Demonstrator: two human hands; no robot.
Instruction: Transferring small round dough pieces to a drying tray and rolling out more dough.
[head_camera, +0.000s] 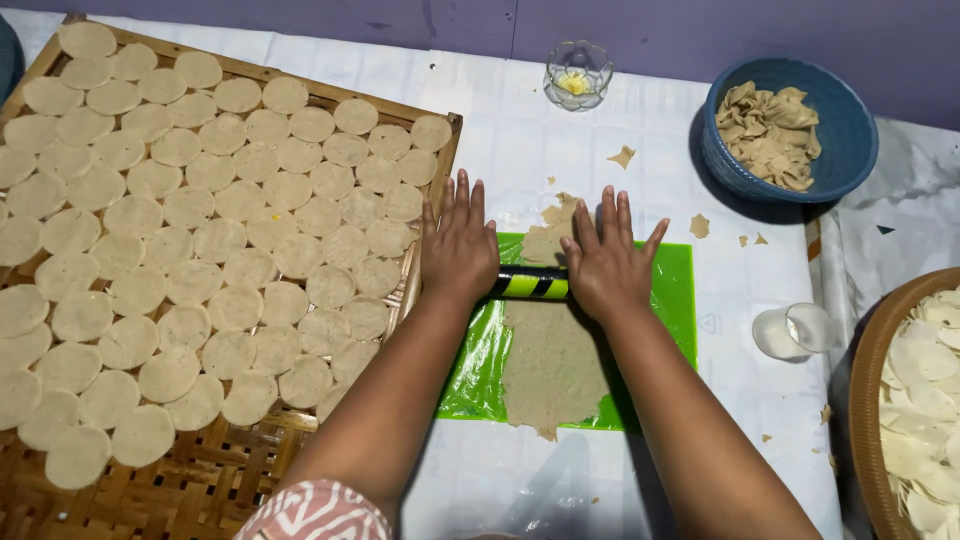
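**Two palms flat on the roller, frame centre**

Left hand (460, 245) and right hand (603, 262) press open, fingers spread, on a black-and-green striped rolling pin (530, 284). No closed grip. Pin lies across a thin beige dough sheet (552, 365) on a green plastic mat (676, 300). Woven bamboo tray (250, 470) of round dough discs (200, 240) at left; blue bowl (850, 130) of scraps upper right.

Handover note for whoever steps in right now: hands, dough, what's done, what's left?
Left hand and right hand: both flat, palms pressing a striped rolling pin across the dough sheet on the green mat.
Done: sheet rolled thin and long; many cut rounds fill the woven tray.
Left: sheet is uncut; scraps sit in the blue bowl.
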